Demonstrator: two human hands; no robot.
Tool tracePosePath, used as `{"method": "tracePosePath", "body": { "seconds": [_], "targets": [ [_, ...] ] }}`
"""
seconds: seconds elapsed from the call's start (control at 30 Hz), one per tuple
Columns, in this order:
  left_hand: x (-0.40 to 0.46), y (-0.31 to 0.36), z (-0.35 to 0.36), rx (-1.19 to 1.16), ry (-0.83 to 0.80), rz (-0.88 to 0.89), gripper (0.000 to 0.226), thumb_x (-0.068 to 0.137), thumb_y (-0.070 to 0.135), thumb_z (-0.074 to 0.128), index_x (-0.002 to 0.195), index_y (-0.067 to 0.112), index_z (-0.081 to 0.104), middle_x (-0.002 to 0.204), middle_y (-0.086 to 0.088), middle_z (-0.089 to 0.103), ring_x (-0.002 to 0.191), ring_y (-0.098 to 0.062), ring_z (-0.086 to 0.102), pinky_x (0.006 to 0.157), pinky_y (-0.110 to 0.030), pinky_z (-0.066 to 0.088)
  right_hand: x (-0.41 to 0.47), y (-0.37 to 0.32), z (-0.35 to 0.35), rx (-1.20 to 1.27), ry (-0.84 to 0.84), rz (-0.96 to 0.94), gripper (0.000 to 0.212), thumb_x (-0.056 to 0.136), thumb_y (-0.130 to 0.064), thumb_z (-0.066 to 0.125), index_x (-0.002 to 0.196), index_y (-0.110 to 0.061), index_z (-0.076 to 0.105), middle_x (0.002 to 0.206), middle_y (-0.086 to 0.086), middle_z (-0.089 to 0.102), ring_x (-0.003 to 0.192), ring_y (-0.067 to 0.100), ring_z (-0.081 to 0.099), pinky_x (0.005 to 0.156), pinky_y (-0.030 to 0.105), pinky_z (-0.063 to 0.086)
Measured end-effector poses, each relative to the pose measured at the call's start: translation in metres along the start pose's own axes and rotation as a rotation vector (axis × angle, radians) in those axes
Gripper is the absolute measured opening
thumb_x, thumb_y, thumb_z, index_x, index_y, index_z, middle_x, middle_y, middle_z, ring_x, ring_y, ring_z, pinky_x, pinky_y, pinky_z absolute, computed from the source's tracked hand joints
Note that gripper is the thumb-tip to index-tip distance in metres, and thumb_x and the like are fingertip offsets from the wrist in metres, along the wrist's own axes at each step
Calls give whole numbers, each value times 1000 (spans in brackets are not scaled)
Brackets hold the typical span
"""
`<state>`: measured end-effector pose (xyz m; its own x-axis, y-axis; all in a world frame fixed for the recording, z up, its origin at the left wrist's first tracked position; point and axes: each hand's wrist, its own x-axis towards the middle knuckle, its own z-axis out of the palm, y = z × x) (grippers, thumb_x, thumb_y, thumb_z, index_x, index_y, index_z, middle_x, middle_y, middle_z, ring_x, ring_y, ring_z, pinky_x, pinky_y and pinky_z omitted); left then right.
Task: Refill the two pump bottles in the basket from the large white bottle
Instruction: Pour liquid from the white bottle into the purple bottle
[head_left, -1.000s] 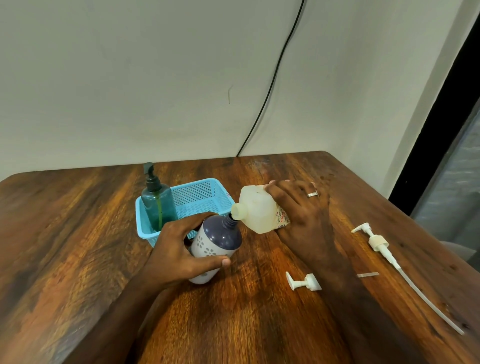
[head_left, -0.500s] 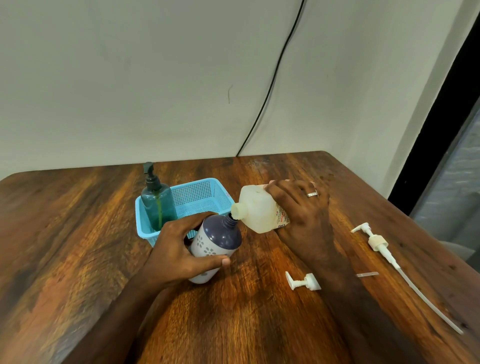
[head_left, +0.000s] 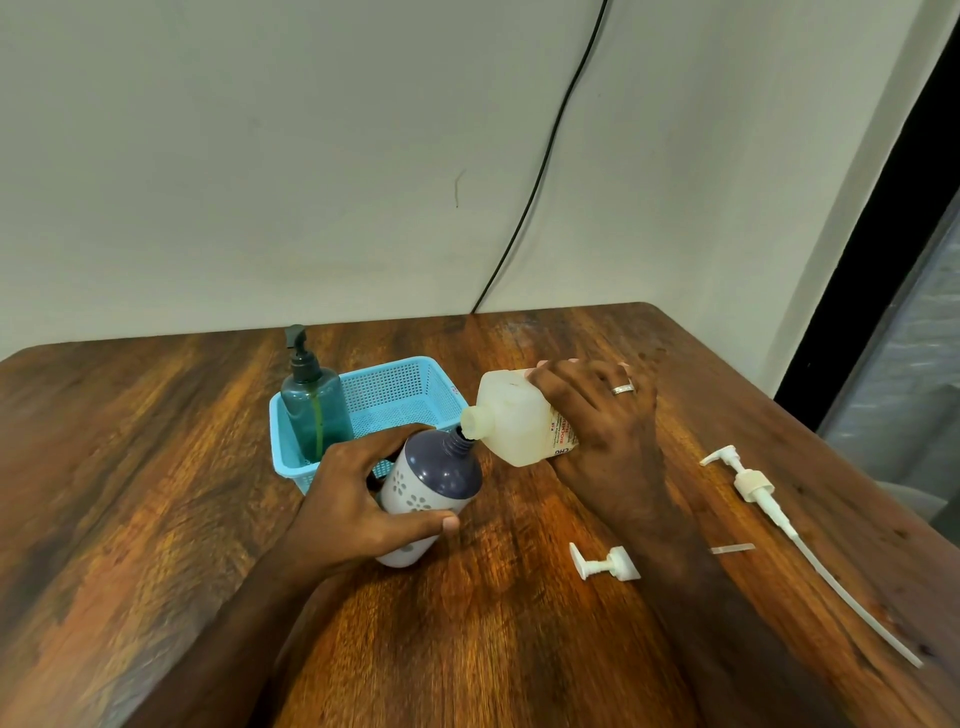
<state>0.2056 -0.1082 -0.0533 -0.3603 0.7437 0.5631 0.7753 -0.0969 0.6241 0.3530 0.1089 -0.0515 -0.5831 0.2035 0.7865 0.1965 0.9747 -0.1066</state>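
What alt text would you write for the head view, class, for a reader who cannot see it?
A right hand tips a large white bottle, its mouth at the neck of a purple-and-white bottle gripped by the left hand. Behind, a green pump bottle stands in a blue basket.

a plain off-white wall (head_left: 260, 156) is filling the upper half of the view, with a small dark mark (head_left: 457, 188) showing on it near the middle. a thin black cable (head_left: 545, 156) is running down the wall from the top edge and disappearing behind the far edge of the worktop (head_left: 130, 493). the worktop is showing dark, reddish wood with strong grain and rounded far corners. at the right, a black vertical frame (head_left: 878, 218) is leaning across the corner, and beyond it a grey, blurred surface (head_left: 914, 374) is showing. soft, even light is falling across everything.
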Motion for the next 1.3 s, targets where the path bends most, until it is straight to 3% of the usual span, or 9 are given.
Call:
{"method": "tracePosePath", "body": {
  "seconds": [0.2,0.53,0.73,0.97,1.3],
  "targets": [
    [0,-3,0,3,-5,0,70,61,56,85,119,21,68,112,21,71,106,0,67,79,-10,52,0,0,-1,2,-2,3,82,66,-34,91,133,-30,44,135,4,61,125,33,54,107,62,30],
    [0,-1,0,2,-2,-1,68,61,58,83,119,26,67,114,27,69,105,4,65,77,-6,49,0,0,-2,-4,-7,-1,81,67,-33,91,133,-30,44,135,5,60,126,33,53,108,63,28],
    [0,3,0,-9,-2,14,72,65,72,76,119,26,66,117,27,67,107,5,64,79,-5,48,0,-1,-2,-5,-5,1,81,67,-33,91,133,-30,44,135,5,61,126,33,54,110,62,25],
    [0,-3,0,0,-7,5,70,62,54,85,121,21,68,115,23,70,108,1,66,80,-9,51,1,-2,-3,-8,0,-3,82,66,-32,91,133,-30,45,134,5,61,125,33,54,108,64,28],
    [0,-3,0,6,-6,4,68,61,54,84,120,24,67,118,25,67,107,3,65,79,-7,50,1,-1,-2,-5,-5,1,80,68,-34,90,133,-30,45,135,5,61,126,33,54,109,64,28]
  ]
}}
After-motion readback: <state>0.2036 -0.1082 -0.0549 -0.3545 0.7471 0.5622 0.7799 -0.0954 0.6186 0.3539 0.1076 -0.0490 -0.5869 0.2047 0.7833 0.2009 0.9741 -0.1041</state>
